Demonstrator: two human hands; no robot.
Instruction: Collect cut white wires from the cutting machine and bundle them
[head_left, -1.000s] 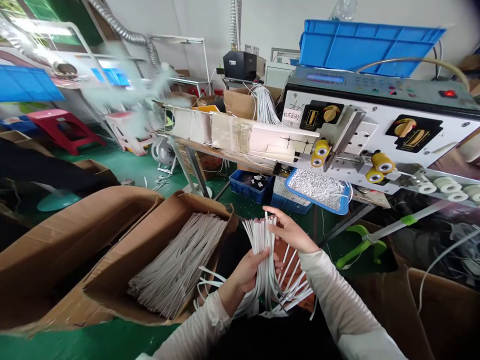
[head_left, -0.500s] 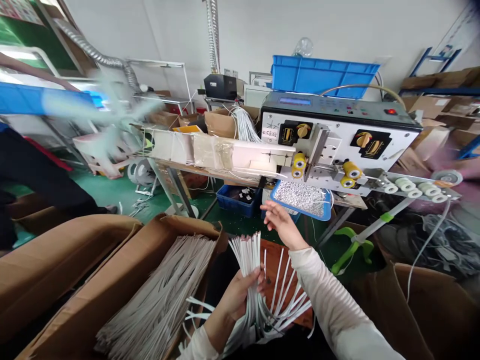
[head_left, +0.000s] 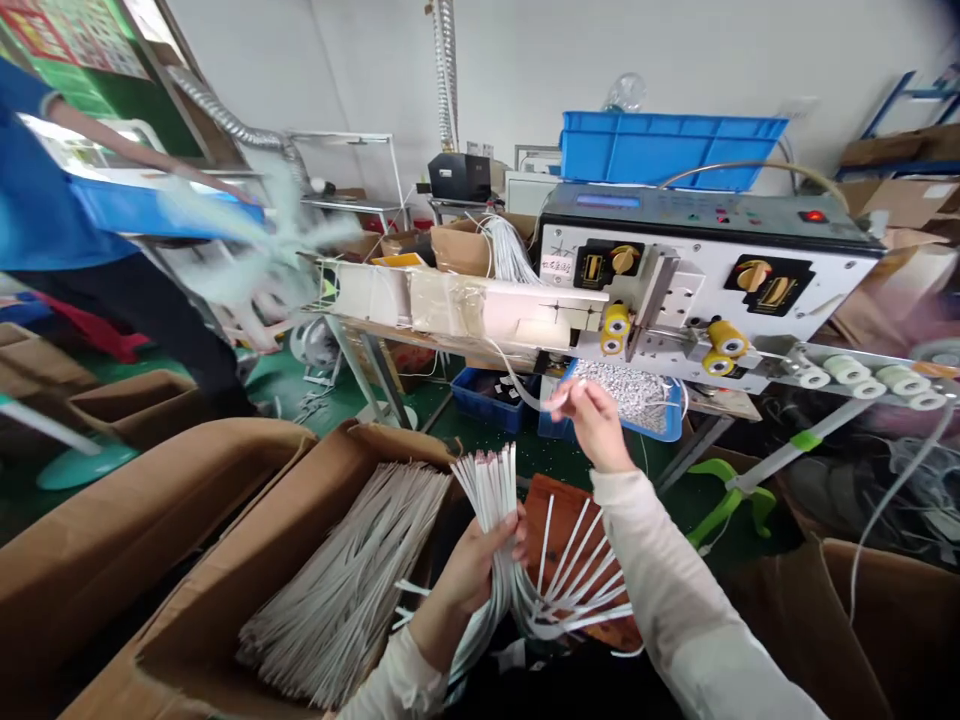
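My left hand (head_left: 476, 562) is closed around a thick bundle of white cables (head_left: 491, 490), whose stripped ends point up and whose lower lengths bend down over my lap. Their other ends fan out to the right above a reddish-brown board (head_left: 541, 500). Higher up, my right hand (head_left: 596, 415) pinches the end of a single white cable (head_left: 517, 378), which curves down from the pale chute (head_left: 517, 310) of the machine. The wire-cutting and stripping machine (head_left: 679, 300), with yellow rollers (head_left: 616, 328), stands just beyond my right hand.
Left of me, a cardboard box (head_left: 225, 560) holds many white cables. A blue tray (head_left: 626, 400) of small white scraps sits under the machine. A green-footed stand (head_left: 731, 485) is at right. Beyond the blurred fan (head_left: 262, 230), a person in blue (head_left: 45, 180) stands at far left.
My right hand, apart from any cable earlier, now pinches one coming from the chute. My left hand keeps the bundle. The view has swung left, showing more of the other person.
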